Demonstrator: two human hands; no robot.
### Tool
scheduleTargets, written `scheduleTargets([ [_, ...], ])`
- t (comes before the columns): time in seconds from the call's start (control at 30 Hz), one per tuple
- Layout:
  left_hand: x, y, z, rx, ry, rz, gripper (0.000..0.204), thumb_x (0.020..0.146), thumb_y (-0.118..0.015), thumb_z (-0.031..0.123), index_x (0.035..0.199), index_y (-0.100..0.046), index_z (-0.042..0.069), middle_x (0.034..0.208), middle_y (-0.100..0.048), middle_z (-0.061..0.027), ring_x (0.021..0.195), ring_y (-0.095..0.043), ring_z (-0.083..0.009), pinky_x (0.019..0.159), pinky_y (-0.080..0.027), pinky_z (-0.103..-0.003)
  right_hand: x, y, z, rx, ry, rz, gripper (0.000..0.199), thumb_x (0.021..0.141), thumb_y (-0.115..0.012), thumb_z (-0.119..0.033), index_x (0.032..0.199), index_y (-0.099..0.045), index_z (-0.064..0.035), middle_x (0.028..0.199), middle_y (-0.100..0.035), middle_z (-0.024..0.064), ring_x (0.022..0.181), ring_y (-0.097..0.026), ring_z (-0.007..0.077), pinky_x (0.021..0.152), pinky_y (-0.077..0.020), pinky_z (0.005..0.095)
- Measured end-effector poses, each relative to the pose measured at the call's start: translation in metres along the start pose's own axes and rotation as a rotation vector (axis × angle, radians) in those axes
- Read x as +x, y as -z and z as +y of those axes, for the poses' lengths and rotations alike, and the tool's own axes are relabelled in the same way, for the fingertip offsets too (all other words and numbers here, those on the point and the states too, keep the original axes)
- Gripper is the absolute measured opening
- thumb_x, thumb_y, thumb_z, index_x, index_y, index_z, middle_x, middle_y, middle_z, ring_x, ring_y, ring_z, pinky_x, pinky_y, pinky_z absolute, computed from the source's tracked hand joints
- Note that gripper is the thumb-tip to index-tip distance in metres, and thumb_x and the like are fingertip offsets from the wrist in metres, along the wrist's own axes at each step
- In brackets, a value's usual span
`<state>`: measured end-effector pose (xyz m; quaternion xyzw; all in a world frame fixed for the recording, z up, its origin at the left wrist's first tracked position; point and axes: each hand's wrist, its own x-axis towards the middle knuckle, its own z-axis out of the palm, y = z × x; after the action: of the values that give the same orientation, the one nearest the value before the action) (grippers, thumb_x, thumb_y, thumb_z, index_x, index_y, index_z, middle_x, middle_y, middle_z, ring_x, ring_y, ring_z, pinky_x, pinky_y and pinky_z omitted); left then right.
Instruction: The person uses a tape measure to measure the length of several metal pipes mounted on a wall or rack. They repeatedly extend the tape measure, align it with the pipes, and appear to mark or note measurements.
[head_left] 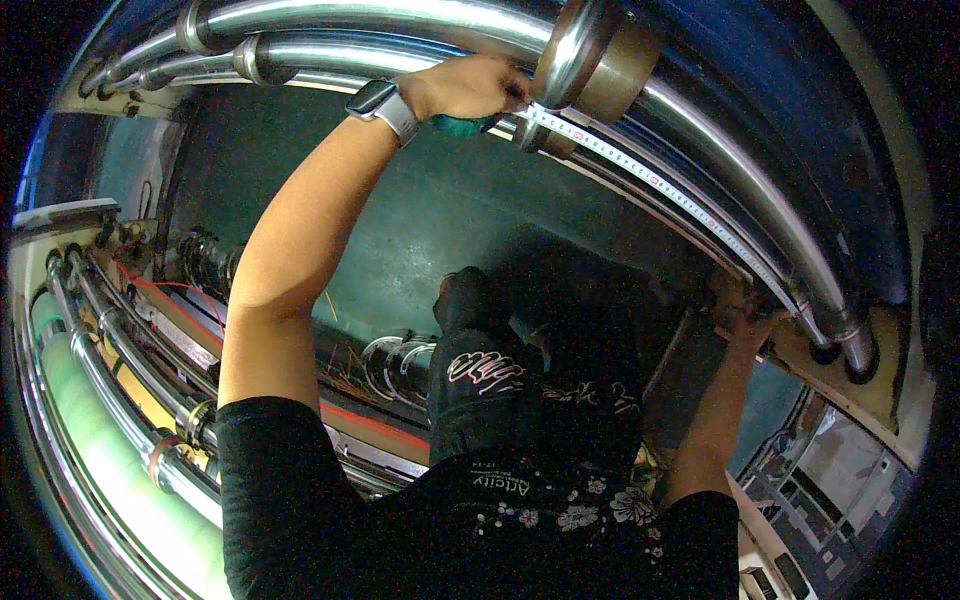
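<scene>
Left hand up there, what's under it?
A bit of something green, probably the tape's case, shows under the left hand. The hand covers the rest, so I can't see it.

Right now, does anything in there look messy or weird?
Yes: loose, straw-like strands lie beside the silver rings. They look odd because they're a messy tangle among smooth metal parts; I can't tell what they are. The tape, running from the left hand toward the right hand, shows no damage I can see.
</scene>
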<state>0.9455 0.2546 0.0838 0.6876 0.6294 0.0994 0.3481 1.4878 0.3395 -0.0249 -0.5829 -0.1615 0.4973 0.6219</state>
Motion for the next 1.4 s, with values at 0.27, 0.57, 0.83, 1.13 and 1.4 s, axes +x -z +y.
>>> scheduleTargets([
  [0.27,0.012,-0.008,-0.007,0.098,-0.045,0.061,0.027,0.077,-0.045,0.023,0.094,-0.058,0.005,0.086,-0.057,-0.0185,0.081,-0.054,-0.0315,0.074,-0.042,-0.038,0.013,-0.004,0.029,0.477,-0.400,-0.640,0.054,0.078,-0.049,-0.042,0.115,-0.042,-0.0027,0.113,-0.046,0.0102,0.095,-0.046,0.0223,0.077,-0.0438,0.0324],
  [0.57,0.000,-0.011,-0.015,-0.149,0.037,0.123,0.025,0.079,-0.053,0.013,0.101,-0.053,0.001,0.090,-0.059,-0.0102,0.080,-0.053,-0.0162,0.072,-0.041,-0.030,0.001,0.035,-0.033,-0.012,0.316,-0.029,0.026,0.081,-0.051,-0.035,0.083,-0.053,-0.0088,0.070,-0.051,0.0001,0.053,-0.041,0.0087,0.041,-0.0350,0.0251],
  [0.83,-0.004,-0.010,0.009,-0.107,0.036,0.167,0.026,0.079,-0.053,0.012,0.103,-0.052,0.001,0.095,-0.058,-0.0124,0.086,-0.053,-0.0184,0.076,-0.040,-0.030,0.016,0.035,-0.045,-0.141,0.440,0.028,0.039,0.076,-0.060,-0.020,0.107,-0.043,-0.0065,0.098,-0.050,0.0075,0.080,-0.053,0.0237,0.058,-0.0500,0.0317],
  [1.13,0.005,-0.015,-0.030,-0.095,-0.039,0.082,0.025,0.078,-0.049,0.018,0.093,-0.057,-0.001,0.079,-0.059,-0.0155,0.073,-0.055,-0.0236,0.068,-0.042,-0.034,0.064,0.062,-0.035,-0.215,0.547,-0.045,0.034,0.080,-0.053,-0.023,0.107,-0.047,-0.0030,0.093,-0.055,0.0074,0.078,-0.053,0.0204,0.067,-0.0466,0.0295],
  [1.4,-0.001,-0.005,0.004,0.054,-0.093,0.132,0.025,0.077,-0.050,0.021,0.096,-0.058,0.008,0.085,-0.057,-0.0165,0.081,-0.055,-0.0283,0.072,-0.042,-0.036,0.086,0.089,-0.044,-0.322,0.633,-0.230,0.041,0.077,-0.059,-0.029,0.106,-0.049,-0.0014,0.096,-0.055,0.0095,0.085,-0.053,0.0221,0.072,-0.0441,0.0335],
])
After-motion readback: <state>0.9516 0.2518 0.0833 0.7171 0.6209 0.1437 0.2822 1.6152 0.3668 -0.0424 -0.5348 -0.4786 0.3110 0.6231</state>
